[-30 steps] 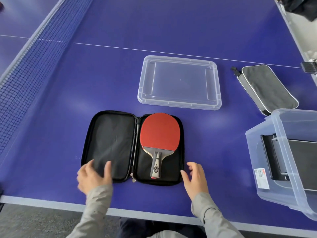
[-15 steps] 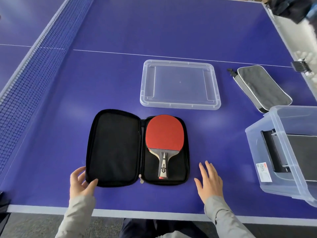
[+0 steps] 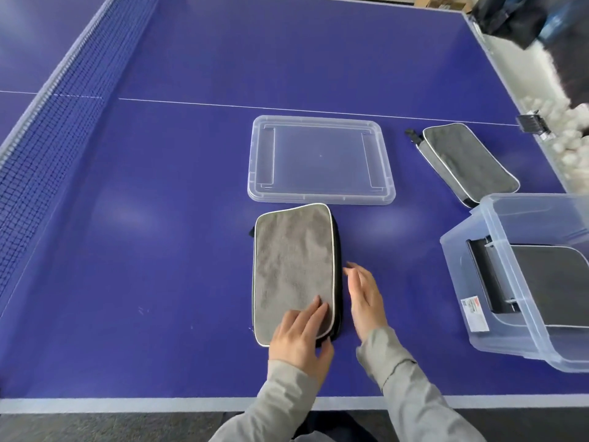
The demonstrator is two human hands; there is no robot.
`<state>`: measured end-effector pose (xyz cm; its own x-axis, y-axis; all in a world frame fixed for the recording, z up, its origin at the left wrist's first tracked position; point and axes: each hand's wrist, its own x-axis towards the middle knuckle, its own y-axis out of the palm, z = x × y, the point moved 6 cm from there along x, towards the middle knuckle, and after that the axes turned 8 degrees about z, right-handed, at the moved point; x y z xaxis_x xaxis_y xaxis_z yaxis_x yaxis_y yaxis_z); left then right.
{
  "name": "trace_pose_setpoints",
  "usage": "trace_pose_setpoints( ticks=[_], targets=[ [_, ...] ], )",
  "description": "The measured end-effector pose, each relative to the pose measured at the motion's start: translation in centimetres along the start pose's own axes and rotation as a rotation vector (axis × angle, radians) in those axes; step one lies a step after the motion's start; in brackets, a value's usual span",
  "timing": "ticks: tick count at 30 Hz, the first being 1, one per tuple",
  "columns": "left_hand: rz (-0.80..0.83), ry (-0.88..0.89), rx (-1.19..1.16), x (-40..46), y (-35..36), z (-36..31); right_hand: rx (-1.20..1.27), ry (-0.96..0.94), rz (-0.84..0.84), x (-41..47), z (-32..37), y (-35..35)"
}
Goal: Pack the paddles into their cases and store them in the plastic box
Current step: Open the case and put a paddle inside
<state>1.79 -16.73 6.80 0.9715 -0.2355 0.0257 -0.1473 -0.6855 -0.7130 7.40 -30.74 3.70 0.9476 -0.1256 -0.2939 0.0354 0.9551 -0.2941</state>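
Note:
A grey paddle case (image 3: 291,266) with white piping lies folded shut in front of me on the blue table, and the red paddle inside is hidden. My left hand (image 3: 302,334) rests flat on the case's near right corner, fingers spread. My right hand (image 3: 365,296) is open beside the case's right edge, fingertips near its black side. A second grey case (image 3: 470,162) lies closed at the back right. The clear plastic box (image 3: 497,282) stands at the right, with a dark case (image 3: 554,282) lying inside it.
The box's clear lid (image 3: 320,161) lies upside down just beyond the near case. The net (image 3: 47,122) runs along the left. White balls (image 3: 570,138) are heaped past the table's right edge. The table's near edge (image 3: 127,403) is just below my wrists.
The case lay open with the red paddle showing; its left flap has been folded over to the right and now covers the paddle. Both hands moved onto and beside the closed case.

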Motion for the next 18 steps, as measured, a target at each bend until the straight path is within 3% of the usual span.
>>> trace_pose_setpoints(
  ticks=[5, 7, 9, 12, 18],
  targets=[
    [0.045, 0.066, -0.005, 0.4, 0.6, 1.7, -0.211, 0.025, 0.015, 1.9, 0.3, 0.5],
    [-0.032, -0.127, -0.072, 0.6, -0.3, 4.9, -0.235, 0.078, -0.028, 2.3, -0.8, 0.1],
    [-0.085, -0.429, -0.132, 0.8, -1.2, 9.2, -0.221, 0.170, -0.042, 2.3, -2.5, -0.1],
    [-0.046, -0.753, -0.314, 1.5, -1.3, 14.0, -0.215, 0.291, -0.017, 2.2, -4.9, 0.4],
    [-0.017, -0.869, -0.670, 4.7, -0.2, 15.8, -0.164, 0.328, 0.011, 2.3, -6.0, 1.1]
  ],
)
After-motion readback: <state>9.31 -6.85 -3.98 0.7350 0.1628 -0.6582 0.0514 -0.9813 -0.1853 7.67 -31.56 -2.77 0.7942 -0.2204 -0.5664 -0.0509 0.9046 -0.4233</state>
